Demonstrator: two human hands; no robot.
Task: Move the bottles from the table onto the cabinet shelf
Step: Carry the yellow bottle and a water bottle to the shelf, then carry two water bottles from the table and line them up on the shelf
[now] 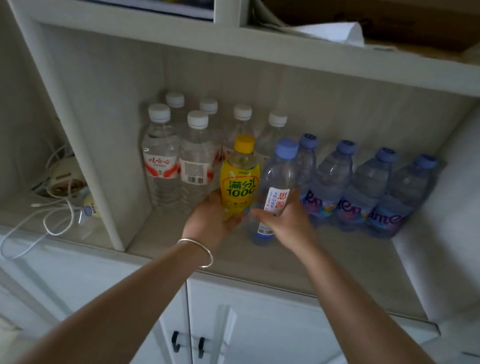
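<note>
Left grip (215, 220) round yellow bottle (239, 179), upright

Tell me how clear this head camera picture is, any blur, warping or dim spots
Head view: dim, flat indoor light with no hard glare; wide-angle warping bows the shelf edge and splays the cabinet sides; the yellow bottle in the left hand and its label read sharp; the top shelf clutter and the cables at left look soft.
</note>
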